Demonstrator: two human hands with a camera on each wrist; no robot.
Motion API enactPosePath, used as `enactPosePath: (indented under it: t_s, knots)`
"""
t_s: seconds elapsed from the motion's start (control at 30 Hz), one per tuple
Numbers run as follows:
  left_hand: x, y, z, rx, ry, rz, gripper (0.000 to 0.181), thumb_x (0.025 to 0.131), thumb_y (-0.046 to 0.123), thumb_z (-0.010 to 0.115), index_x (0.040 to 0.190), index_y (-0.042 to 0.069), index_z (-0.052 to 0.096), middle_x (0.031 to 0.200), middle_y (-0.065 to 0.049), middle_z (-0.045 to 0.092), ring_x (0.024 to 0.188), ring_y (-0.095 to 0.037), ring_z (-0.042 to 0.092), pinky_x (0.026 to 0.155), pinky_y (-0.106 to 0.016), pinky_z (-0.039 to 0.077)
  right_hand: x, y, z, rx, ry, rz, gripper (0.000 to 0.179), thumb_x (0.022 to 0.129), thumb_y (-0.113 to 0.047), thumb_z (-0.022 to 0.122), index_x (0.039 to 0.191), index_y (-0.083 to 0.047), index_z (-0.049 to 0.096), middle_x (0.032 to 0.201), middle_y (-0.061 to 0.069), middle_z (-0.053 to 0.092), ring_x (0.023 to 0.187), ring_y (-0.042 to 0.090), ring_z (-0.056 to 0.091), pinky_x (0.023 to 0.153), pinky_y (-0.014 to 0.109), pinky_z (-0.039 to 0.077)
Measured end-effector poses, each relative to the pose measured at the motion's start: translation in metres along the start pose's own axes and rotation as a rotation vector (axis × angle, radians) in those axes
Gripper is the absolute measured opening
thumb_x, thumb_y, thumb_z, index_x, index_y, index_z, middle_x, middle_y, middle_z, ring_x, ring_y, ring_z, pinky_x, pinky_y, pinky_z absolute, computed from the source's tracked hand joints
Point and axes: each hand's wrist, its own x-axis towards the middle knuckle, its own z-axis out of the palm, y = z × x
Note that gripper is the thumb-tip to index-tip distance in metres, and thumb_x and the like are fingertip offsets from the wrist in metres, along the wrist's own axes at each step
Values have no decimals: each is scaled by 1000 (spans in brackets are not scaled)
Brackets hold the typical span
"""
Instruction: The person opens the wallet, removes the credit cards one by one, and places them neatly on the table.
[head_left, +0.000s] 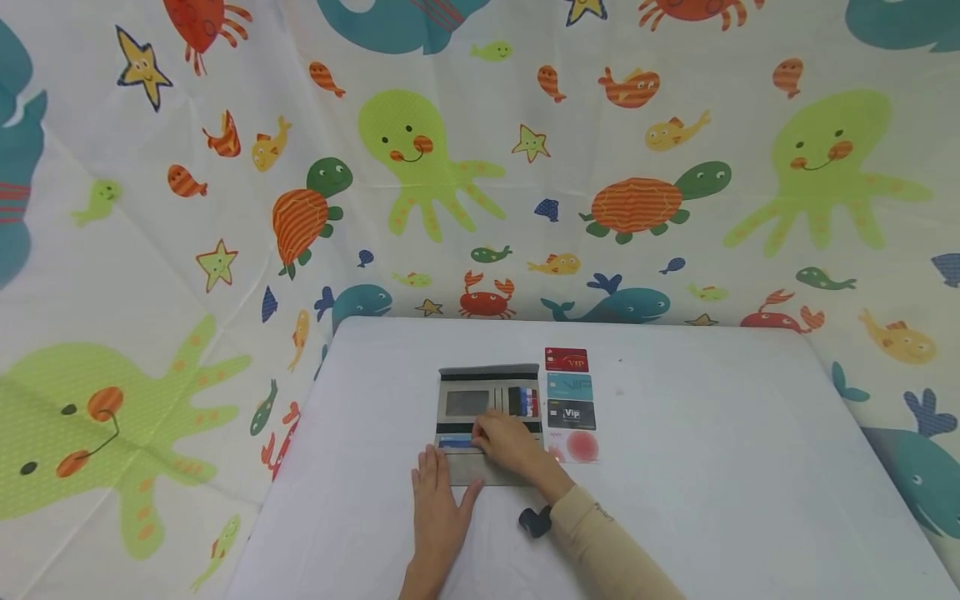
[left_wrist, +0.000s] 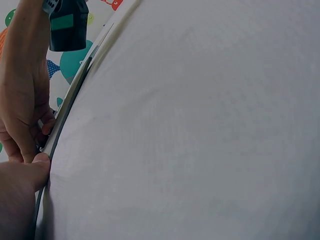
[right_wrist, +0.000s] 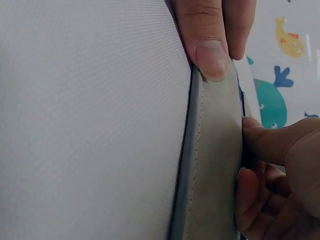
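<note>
- Wallet (head_left: 480,471) lies unfolded on the counter (head_left: 337,467); blue card (head_left: 454,441) sits in its lower slot.
- Risk: card could skew and jam if the right hand (head_left: 508,446) works only 1 end of it.
- Risk: wallet could slide or its near flap lift, should the left hand (head_left: 438,510) ease its pressure.
- Risk: 4 loose cards (head_left: 572,414), stacked in a column just beside the wallet, could shift if the right forearm sweeps outward.
- Left hand: palm down, fingers extended, thumb spread wide, bracing the near left corner.
- Right hand: reaches in diagonally from the near right, fingers curled narrow at the slot; whether they pinch the card, cannot tell.
</note>
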Motion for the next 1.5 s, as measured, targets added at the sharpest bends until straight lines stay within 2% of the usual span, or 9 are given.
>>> enactPosePath:
  t_s: [0.33,0.63,1.13,1.27,1.5]
  knots:
    - [1,3,-2,-1,-22,-25,89,90,47,71,150,-9,36,163,-25,26,153,-41,23,122,-60,21,0,0,2,-18,-8,22,9,96,-24,68,90,-20,64,89,-6,59,76,6,51,70,22,49]
    - [1,5,-6,6,-21,-20,88,90,46,71,150,-9,37,162,-25,27,153,-41,24,122,-59,22,2,0,4,-93,-31,12,9,99,-25,64,92,-20,60,89,-6,56,75,8,50,68,22,47]
    - [3,6,-6,5,-12,-21,89,89,47,72,150,-9,36,162,-26,28,153,-40,24,123,-58,20,6,3,6,-156,26,-8,6,98,-20,64,97,-16,61,92,-2,58,76,10,52,71,28,51]
    - [3,5,-5,9,-13,-20,89,89,47,71,150,-9,36,162,-26,28,153,-41,24,123,-59,21,6,4,6,-153,23,-11,6,98,-20,64,95,-16,61,90,-2,56,75,10,52,70,29,50]
    - [0,6,-6,-1,-26,-28,89,90,47,71,149,-10,37,161,-28,28,152,-42,24,123,-59,20,5,4,8,-83,-14,18,9,100,-22,61,93,-18,61,91,-4,55,77,9,52,71,27,49]
